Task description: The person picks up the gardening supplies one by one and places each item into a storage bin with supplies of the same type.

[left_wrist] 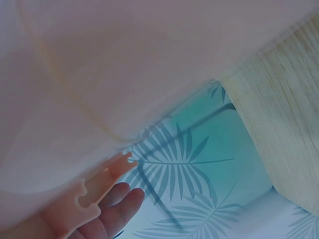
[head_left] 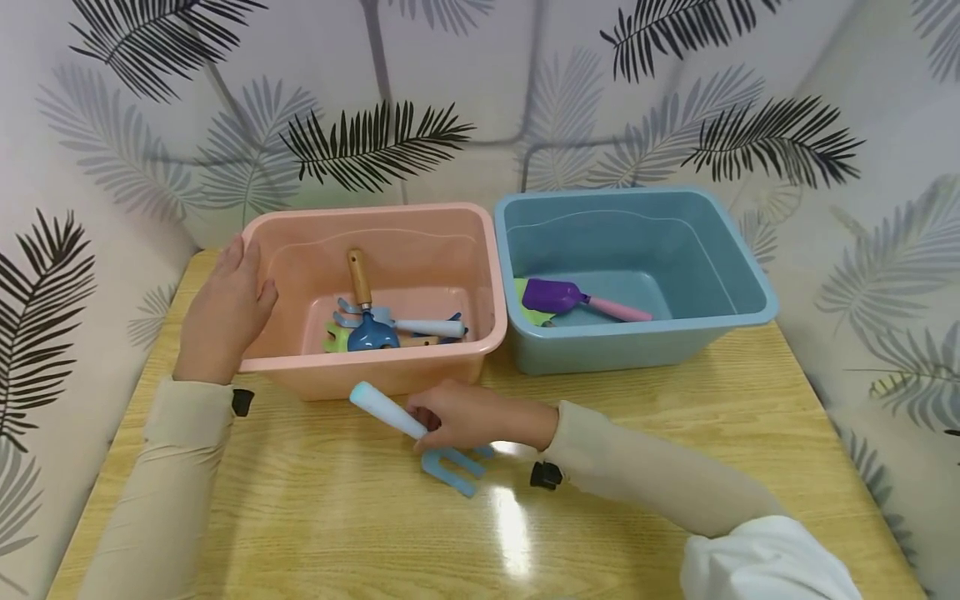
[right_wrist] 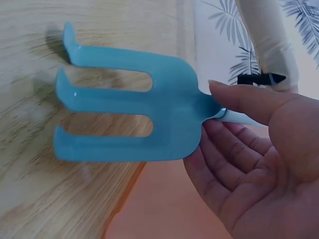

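My right hand (head_left: pixel 465 414) pinches a small blue three-pronged garden rake (right_wrist: pixel 172 102) at its neck, between thumb and fingers. The rake's pale handle (head_left: pixel 384 408) points up and left in front of the pink bin, and its bent prongs (head_left: pixel 450 472) point toward the front of the table. At the pink bin's left side my left hand (head_left: pixel 225 312) grips the rim (left_wrist: pixel 89 199), thumb on the inner side and fingers on the outer side. Inside the pink bin (head_left: pixel 405 375) lie a blue trowel (head_left: pixel 372 333) with a wooden handle, another pale-handled rake (head_left: pixel 429 327) and other partly hidden tools.
Right of the pink bin stands a blue bin (head_left: pixel 645 329) holding a purple scoop (head_left: pixel 553 296) with a pink handle and something green (head_left: pixel 522 292). Both bins rest on a wooden table (head_left: pixel 337 517). Leaf-patterned cloth (head_left: pixel 465 92) hangs behind and at the sides.
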